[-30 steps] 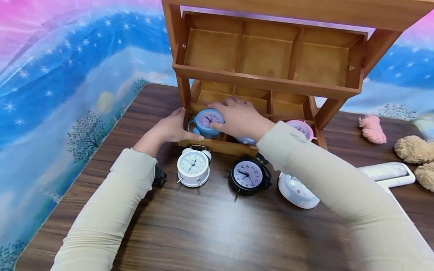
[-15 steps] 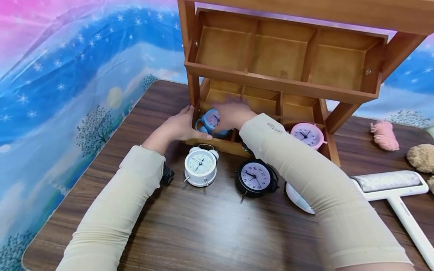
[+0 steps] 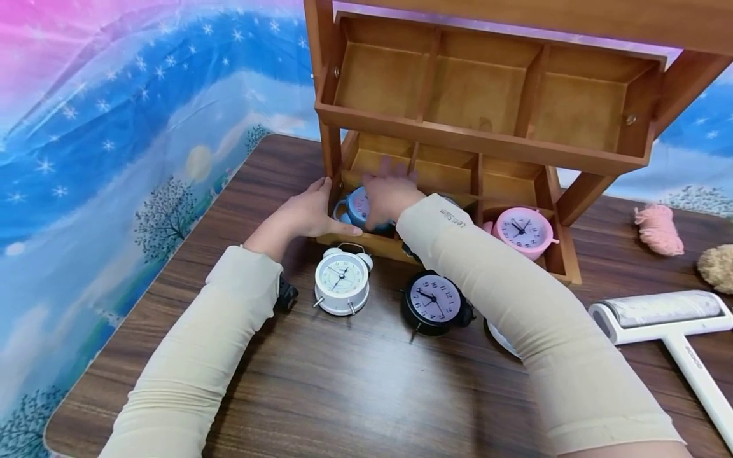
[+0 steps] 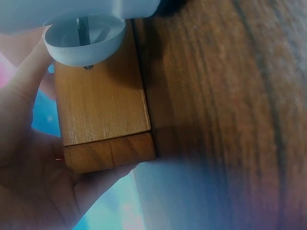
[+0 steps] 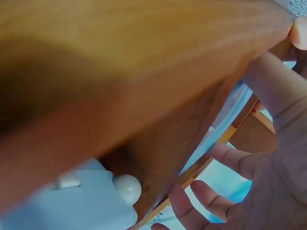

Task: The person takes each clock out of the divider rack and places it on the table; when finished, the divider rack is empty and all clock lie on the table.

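Observation:
My left hand (image 3: 303, 213) grips the front left corner of the wooden shelf's lower tray (image 3: 378, 243). Its thumb lies along the front rail. In the tray's left compartment is a blue alarm clock (image 3: 359, 203), partly covered by my right hand (image 3: 395, 196). That hand holds the clock, its thumb in front and its spread fingers behind the upper rim. The right wrist view shows the fingertips at the clock's blue rim (image 5: 218, 127). Beside it, a light blue clock (image 5: 72, 206) is mostly hidden. A pink alarm clock (image 3: 521, 230) sits in the right compartment.
A white alarm clock (image 3: 342, 277) and a black alarm clock (image 3: 434, 300) stand before the tray. My right forearm mostly hides a white rounded object (image 3: 501, 337). Right lie a white lint roller (image 3: 664, 315), pink yarn (image 3: 658, 229) and beige yarn (image 3: 718, 268). The upper tray (image 3: 481, 83) overhangs.
My right hand has shifted left over the blue clock, covering more of its face. The pink clock has come out from behind the right sleeve. The left hand keeps its place; the view has shifted slightly.

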Demonstrator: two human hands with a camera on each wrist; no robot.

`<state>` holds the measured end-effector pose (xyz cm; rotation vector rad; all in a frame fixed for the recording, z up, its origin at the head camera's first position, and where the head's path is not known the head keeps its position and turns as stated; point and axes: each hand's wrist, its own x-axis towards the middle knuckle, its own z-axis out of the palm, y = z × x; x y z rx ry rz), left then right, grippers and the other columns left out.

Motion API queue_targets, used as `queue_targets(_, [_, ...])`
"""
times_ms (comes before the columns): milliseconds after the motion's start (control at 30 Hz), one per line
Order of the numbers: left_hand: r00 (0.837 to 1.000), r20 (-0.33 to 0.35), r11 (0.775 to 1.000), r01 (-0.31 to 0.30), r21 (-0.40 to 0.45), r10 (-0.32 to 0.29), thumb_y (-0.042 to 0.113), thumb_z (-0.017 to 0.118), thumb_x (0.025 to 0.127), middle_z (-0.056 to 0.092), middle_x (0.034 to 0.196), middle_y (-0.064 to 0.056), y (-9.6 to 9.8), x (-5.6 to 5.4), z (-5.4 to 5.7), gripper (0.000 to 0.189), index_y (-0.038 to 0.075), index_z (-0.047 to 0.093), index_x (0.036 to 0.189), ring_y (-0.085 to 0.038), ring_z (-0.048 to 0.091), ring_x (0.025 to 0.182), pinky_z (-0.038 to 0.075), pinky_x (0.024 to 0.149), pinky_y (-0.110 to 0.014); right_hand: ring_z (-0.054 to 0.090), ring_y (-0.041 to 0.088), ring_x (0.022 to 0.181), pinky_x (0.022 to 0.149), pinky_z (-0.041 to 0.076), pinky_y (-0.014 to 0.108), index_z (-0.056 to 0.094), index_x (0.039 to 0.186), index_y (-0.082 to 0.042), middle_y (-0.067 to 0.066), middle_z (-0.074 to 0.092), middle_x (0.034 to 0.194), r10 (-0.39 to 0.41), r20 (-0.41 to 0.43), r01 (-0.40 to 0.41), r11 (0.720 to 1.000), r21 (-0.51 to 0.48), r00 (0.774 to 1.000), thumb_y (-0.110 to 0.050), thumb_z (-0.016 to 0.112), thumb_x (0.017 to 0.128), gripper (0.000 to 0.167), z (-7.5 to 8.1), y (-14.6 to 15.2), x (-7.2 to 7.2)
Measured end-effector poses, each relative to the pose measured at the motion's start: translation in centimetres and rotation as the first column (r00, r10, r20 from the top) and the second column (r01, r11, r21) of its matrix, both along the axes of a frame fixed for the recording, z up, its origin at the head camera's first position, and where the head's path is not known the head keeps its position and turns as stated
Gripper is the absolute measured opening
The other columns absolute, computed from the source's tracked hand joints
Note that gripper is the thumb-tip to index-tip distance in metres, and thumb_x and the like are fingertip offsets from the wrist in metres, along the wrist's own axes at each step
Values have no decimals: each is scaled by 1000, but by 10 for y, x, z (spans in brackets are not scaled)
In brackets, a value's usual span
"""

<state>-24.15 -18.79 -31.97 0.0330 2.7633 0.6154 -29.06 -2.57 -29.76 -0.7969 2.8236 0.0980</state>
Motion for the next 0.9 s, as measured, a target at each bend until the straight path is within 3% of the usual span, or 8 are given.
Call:
queue_targets(167, [1000, 10, 1000, 3, 1, -3, 69, 69, 79, 2, 165, -19, 0, 3, -3, 127, 1, -3, 158, -40, 18, 148, 25, 116, -53, 35, 46, 129, 108, 30, 64, 31, 153, -9, 25, 24, 150, 19, -5, -19, 1000, -13, 1000, -50, 82, 72, 104, -1, 2, 0])
queue_targets(300, [1000, 20, 1000, 8, -7, -8, 67, 69, 80, 2, 165, -19, -1, 3, -5, 126, 1, -4, 158, -40, 17, 148, 24, 116, -54, 45, 37, 120, 101, 43, 54, 27, 152, -5, 23, 33, 146, 36, 5, -35, 996, -86, 999, -52, 80, 73, 106, 7, 7, -1])
queue_targets(533, [1000, 16, 999, 19, -28, -19, 69, 68, 80, 0, 165, -19, -3, -1, -6, 126, 3, -5, 158, -40, 15, 149, 23, 116, -54, 48, 32, 119, 100, 46, 51, 35, 149, -5, 19, 44, 141, 53, -53, -64, 970, -234, 997, -57, 73, 78, 95, 29, 28, 9])
queue_targets(633, [999, -7, 999, 32, -23, -32, 66, 70, 81, 3, 165, -19, -3, -5, -4, 124, 2, -3, 158, -40, 18, 148, 25, 116, -53, 50, 33, 117, 96, 48, 51, 39, 148, -7, 18, 46, 139, 74, -84, -94, 959, -266, 994, -60, 73, 77, 95, 37, 42, 25])
queue_targets(733, [996, -46, 997, 69, -43, -71, 48, 68, 89, 6, 164, -22, -4, -8, -2, 107, -3, 2, 157, -39, 20, 148, 27, 115, -53, 52, 30, 111, 92, 48, 51, 42, 147, -10, 15, 50, 132, 131, -133, -164, 945, -282, 982, -65, 75, 73, 98, 40, 52, 50])
queue_targets(833, [995, -54, 995, 77, -61, -81, 34, 62, 93, 7, 164, -23, -5, -8, -2, 94, -4, 5, 157, -40, 22, 147, 28, 115, -52, 53, 26, 102, 83, 50, 46, 45, 145, -12, 12, 52, 121, 229, -198, -280, 916, -286, 953, -67, 77, 69, 99, 39, 59, 80])
queue_targets(900, [998, -27, 996, 59, -60, -61, 41, 62, 93, 4, 165, -20, -6, -7, -2, 98, -1, 2, 158, -40, 23, 147, 27, 115, -51, 53, 24, 94, 75, 49, 41, 46, 146, -15, 10, 53, 114, 311, -238, -371, 888, -273, 920, -67, 77, 69, 99, 36, 62, 100])
